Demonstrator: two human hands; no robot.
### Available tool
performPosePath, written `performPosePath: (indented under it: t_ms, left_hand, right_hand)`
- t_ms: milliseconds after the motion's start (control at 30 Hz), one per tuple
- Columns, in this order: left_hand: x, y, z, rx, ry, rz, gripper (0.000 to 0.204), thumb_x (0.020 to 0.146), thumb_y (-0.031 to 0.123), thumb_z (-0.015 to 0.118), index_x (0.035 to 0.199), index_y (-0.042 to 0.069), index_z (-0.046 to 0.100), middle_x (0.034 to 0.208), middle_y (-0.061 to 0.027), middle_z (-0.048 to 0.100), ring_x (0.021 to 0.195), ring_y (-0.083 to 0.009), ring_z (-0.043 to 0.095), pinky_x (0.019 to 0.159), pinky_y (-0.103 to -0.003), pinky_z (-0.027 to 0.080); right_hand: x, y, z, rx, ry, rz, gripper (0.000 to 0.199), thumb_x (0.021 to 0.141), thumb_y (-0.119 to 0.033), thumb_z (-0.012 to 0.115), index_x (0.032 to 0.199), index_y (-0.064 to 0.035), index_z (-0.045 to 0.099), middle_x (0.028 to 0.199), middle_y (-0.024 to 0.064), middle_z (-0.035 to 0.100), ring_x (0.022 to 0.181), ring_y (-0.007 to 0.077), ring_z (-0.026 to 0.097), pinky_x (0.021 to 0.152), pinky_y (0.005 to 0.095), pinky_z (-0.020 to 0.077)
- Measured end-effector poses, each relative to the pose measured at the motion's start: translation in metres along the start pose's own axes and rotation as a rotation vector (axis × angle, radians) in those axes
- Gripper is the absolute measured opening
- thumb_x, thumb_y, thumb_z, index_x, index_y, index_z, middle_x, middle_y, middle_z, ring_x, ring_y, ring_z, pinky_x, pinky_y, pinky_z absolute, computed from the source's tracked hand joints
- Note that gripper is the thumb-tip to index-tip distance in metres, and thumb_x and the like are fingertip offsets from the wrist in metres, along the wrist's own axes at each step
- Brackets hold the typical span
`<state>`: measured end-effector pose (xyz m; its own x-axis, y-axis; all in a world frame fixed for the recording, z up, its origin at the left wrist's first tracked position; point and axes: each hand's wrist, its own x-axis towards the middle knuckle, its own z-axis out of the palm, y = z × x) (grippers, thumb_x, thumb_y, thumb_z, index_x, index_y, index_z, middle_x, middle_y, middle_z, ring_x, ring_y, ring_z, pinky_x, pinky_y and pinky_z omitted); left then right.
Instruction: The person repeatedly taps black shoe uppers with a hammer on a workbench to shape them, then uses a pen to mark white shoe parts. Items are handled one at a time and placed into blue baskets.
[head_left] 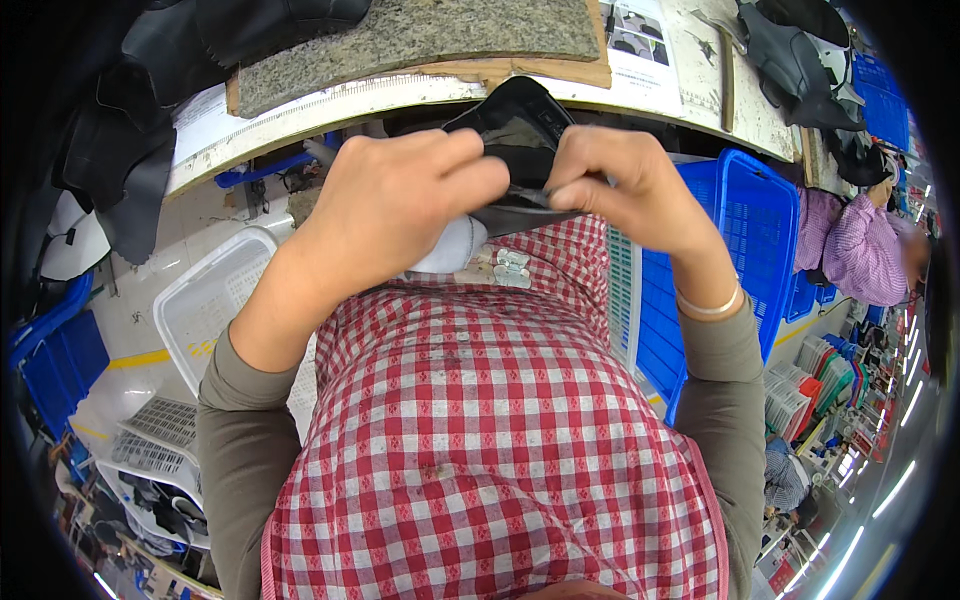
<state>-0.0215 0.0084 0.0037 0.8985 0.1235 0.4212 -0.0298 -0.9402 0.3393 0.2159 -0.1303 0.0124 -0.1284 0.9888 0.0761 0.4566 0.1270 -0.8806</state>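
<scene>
A person in a red-and-white checked cloth apron (480, 420) works at a white, stained tabletop (703, 100). The black, leather-like folded piece (522, 165) is in front of the tabletop's near edge, above the lap; its upper tip overlaps that edge in view, though whether they touch is unclear.

The left hand (410, 200) is folded closed on the piece's left side, its thumb hidden, seemingly to steady it. The right hand (625, 190) has thumb and forefinger pinched together on the right of the opening's rim. Gripping both sides probably tensions the rim and holds the opening toward the wearer's eyes. (A pale grey, rounded thing (455, 245) shows below the left hand; I cannot tell what it is.)

On the tabletop's far part, a speckled grey stone slab (430, 45) lies on a brown board, perhaps set back for elbow room. More black leather-like pieces (150, 110) heap at the tabletop's left end. Below it, a white plastic basket (172, 320) stands left and a blue plastic crate (745, 225) right, likely within easy reach.
</scene>
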Motion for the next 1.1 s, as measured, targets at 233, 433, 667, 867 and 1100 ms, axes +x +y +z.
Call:
performPosePath:
  t_ms: [233, 433, 667, 867, 1100]
  left_hand:
    - [-0.022, 0.025, -0.006, -0.108, -0.056, 0.325, 0.012, 0.076, 0.016, 0.067, 0.083, 0.014, 0.058, 0.073, 0.0014, 0.047, 0.067, -0.0137, 0.056, 0.051, -0.028, 0.044]
    - [-0.033, 0.017, 0.013, -0.365, -0.172, -0.092, 0.025, 0.080, 0.006, 0.070, 0.099, 0.006, 0.054, 0.099, -0.0114, 0.056, 0.090, -0.0342, 0.062, 0.064, -0.042, 0.052]
    - [-0.018, -0.009, 0.035, -0.756, -0.013, -0.586, 0.036, 0.105, 0.029, 0.060, 0.121, -0.003, 0.062, 0.095, -0.0220, 0.071, 0.085, -0.0279, 0.071, 0.076, -0.038, 0.053]
    - [0.009, -0.020, 0.028, -0.445, -0.265, -0.476, 0.025, 0.100, 0.018, 0.062, 0.117, 0.000, 0.069, 0.097, -0.0166, 0.073, 0.087, -0.0245, 0.070, 0.081, -0.037, 0.055]
    - [-0.038, 0.004, 0.085, -0.141, 0.326, -0.010, 0.040, 0.088, 0.000, 0.060, 0.127, 0.003, 0.068, 0.128, -0.0137, 0.070, 0.121, -0.0301, 0.068, 0.098, -0.037, 0.060]
  right_hand:
    - [-0.008, 0.075, 0.014, 0.509, 0.243, 0.653, 0.018, 0.096, -0.028, 0.076, 0.088, -0.0120, 0.071, 0.073, -0.0055, 0.064, 0.066, 0.0031, 0.056, 0.059, 0.0201, 0.0412]
    - [0.001, 0.064, -0.006, 0.697, 0.304, 0.704, 0.037, 0.104, -0.023, 0.064, 0.129, 0.0042, 0.063, 0.114, 0.0152, 0.075, 0.095, 0.0198, 0.076, 0.077, 0.0259, 0.0604]
    - [-0.005, -0.048, 0.018, -1.039, 0.036, -0.067, 0.023, 0.076, -0.029, 0.082, 0.085, -0.0097, 0.074, 0.087, 0.0049, 0.076, 0.088, 0.0182, 0.072, 0.075, 0.0354, 0.0513]
    - [0.014, -0.001, 0.078, -1.103, 0.035, -0.067, 0.000, 0.069, -0.013, 0.071, 0.070, -0.0130, 0.070, 0.062, 0.0055, 0.069, 0.060, 0.0231, 0.071, 0.058, 0.0368, 0.0517]
    - [0.049, 0.083, 0.017, -0.289, -0.444, 0.053, 0.023, 0.086, -0.025, 0.078, 0.098, -0.0051, 0.076, 0.083, 0.0049, 0.075, 0.074, 0.0174, 0.070, 0.069, 0.0321, 0.0541]
